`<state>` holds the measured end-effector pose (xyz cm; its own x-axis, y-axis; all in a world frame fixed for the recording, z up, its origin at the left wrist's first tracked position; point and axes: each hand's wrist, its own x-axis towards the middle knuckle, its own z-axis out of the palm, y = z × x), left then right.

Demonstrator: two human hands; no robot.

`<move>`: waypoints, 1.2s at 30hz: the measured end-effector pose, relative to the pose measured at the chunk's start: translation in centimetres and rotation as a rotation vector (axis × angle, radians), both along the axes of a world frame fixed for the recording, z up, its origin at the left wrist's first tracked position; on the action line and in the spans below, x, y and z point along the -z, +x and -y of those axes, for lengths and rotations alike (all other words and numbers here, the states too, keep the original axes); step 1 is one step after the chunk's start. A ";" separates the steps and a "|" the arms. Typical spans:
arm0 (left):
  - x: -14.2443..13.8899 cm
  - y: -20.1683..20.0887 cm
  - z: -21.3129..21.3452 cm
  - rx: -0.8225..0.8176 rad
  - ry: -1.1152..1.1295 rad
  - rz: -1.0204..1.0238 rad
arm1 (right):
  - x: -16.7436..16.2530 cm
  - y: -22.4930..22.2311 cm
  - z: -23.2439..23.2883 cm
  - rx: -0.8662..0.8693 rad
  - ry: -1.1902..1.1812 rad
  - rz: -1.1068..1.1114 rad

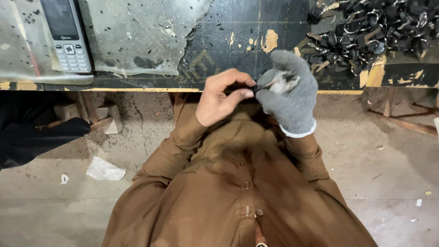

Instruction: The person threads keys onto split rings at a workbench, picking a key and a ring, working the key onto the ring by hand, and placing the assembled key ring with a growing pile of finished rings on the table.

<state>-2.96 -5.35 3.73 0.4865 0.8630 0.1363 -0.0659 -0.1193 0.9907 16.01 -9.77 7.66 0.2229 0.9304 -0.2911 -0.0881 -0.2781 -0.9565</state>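
Observation:
My left hand (pixel 222 97) is bare and pinches a small dark part (pixel 253 88) between thumb and fingers, right at the near edge of the black worktable (pixel 238 50). My right hand (pixel 288 93) wears a grey knit glove with worn, dirty fingertips and grips the same small part from the right. The two hands touch each other over the table's edge. The part is mostly hidden by the fingers. I wear a brown buttoned shirt.
A heap of small black parts with metal rings (pixel 375 32) lies at the table's right. A grey keypad phone (pixel 66 34) rests on a torn clear plastic sheet (pixel 137 36) at the left. A dark-sleeved arm (pixel 36 135) reaches in from the left. Paper scraps (pixel 105 169) lie on the concrete floor.

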 end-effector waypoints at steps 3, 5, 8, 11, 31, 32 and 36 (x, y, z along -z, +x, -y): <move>-0.3 -0.4 -1.2 -0.034 -0.271 0.115 | -1.7 0.3 -0.6 -0.352 0.302 0.585; -0.8 -0.5 -1.9 -0.134 0.224 -0.219 | -2.6 1.2 -1.1 -0.459 0.360 0.568; -1.9 -0.7 -2.0 -0.153 0.445 -0.386 | -3.2 1.9 -1.2 -0.380 0.270 0.306; -3.1 -0.7 -1.3 -0.025 0.351 -0.243 | -2.9 1.7 -1.3 -0.328 0.323 0.269; 2.9 1.6 -4.6 -0.289 0.556 -0.449 | -0.1 -0.5 -3.2 -0.253 0.386 1.054; 2.9 1.6 -4.8 -0.282 0.548 -0.450 | -0.2 -0.6 -3.6 -0.272 0.433 1.044; 3.1 1.6 -5.3 -0.238 0.553 -0.450 | -1.0 -1.3 -4.6 -0.487 0.268 1.129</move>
